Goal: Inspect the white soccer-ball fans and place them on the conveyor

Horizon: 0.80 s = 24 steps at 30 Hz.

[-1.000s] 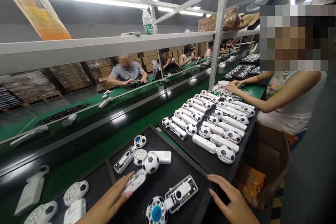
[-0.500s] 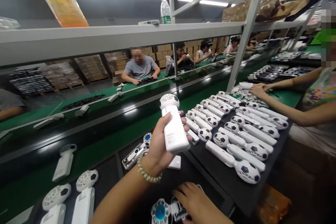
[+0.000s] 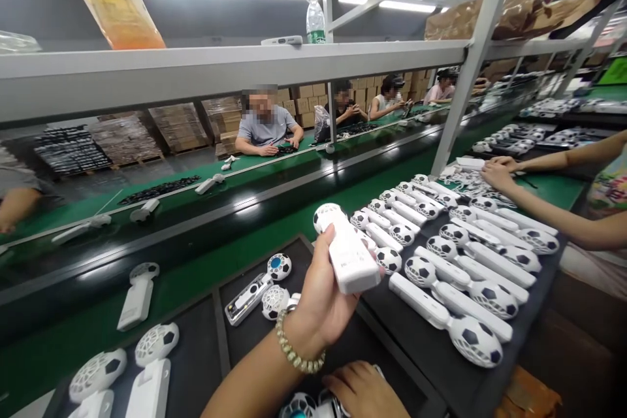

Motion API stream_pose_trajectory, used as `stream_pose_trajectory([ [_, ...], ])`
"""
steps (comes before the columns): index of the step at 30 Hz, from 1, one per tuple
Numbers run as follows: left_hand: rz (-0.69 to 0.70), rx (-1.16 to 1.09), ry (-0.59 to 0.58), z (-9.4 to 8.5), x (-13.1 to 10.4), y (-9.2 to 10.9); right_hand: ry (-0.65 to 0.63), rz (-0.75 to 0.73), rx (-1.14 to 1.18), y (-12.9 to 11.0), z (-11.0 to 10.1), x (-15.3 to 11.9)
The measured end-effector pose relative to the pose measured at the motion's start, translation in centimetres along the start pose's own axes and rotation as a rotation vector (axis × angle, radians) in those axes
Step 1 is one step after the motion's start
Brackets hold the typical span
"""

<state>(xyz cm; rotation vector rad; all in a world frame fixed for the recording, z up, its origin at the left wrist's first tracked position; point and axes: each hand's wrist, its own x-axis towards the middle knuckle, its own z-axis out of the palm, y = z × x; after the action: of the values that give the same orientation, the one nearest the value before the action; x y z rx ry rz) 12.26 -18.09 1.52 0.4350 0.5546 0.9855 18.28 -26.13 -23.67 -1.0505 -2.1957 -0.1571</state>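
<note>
My left hand (image 3: 326, 294), with a beaded bracelet at the wrist, grips a white handheld fan (image 3: 353, 258) with a football-patterned head, its flat back facing up. Low in the view, my right hand (image 3: 367, 388) rests over an opened fan (image 3: 300, 406) with a blue centre; its fingers bend onto the white and dark body, partly cut off by the lower edge. Behind my left wrist, an open fan casing (image 3: 249, 299) with visible inner parts lies on the black tray, beside a football-patterned head (image 3: 275, 302).
Rows of finished-looking fans lie on a black tray (image 3: 382, 320) at the right. A conveyor (image 3: 196, 222) runs beyond, carrying a fan (image 3: 137, 300). A metal shelf (image 3: 220, 72) crosses above. A co-worker's hands (image 3: 497, 173) are at the right; people sit across the line.
My left hand and its fan have shifted right and down in the view, the fan's lower end tilting more toward the camera. My right hand sits slightly lower. The co-worker's hands appear farther right.
</note>
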Motion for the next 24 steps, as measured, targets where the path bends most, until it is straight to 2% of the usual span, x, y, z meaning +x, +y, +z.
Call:
stream_pose_trajectory([
  [2,0.056,0.057,-0.072,-0.4,0.2,-0.4,-0.007,0.017,0.014,-0.1,0.1,-0.2],
  [4,0.129,0.141,-0.145,-0.5,0.3,-0.6,-0.053,0.036,0.064,-0.3,-0.8,0.0],
  [6,0.189,0.229,-0.167,-0.5,0.3,-0.7,-0.191,0.071,0.207,-0.3,-2.9,0.6],
  [8,0.209,0.339,-0.13,-0.6,0.4,-0.8,-0.293,0.241,0.458,0.1,-5.7,1.5],
  [9,0.189,0.409,-0.099,-0.8,0.5,-1.0,-0.254,0.364,0.617,0.4,-7.1,1.8],
  [10,0.153,0.479,-0.068,-1.2,0.7,-1.4,-0.152,0.488,0.78,0.9,-8.5,2.1],
  [12,0.054,0.622,-0.018,-2.5,1.2,-2.8,0.154,0.682,1.035,2.3,-11.0,2.4],
  [14,-0.019,0.789,0.024,-4.3,1.9,-4.9,0.369,0.796,1.114,3.8,-13.3,2.0],
  [17,-0.098,1.033,0.019,-7.0,2.6,-8.6,0.455,0.926,1.002,5.9,-16.1,0.6],
  [19,-0.158,1.05,-0.03,-8.1,2.8,-10.5,0.467,0.967,0.949,7.0,-17.4,-0.6],
  [21,-0.268,0.98,-0.035,-8.3,3.1,-11.9,0.496,1.038,0.908,7.9,-18.2,-1.9],
  [24,-0.451,0.854,0.036,-7.1,3.8,-13.0,0.528,1.13,0.838,9.3,-18.5,-3.9],
])
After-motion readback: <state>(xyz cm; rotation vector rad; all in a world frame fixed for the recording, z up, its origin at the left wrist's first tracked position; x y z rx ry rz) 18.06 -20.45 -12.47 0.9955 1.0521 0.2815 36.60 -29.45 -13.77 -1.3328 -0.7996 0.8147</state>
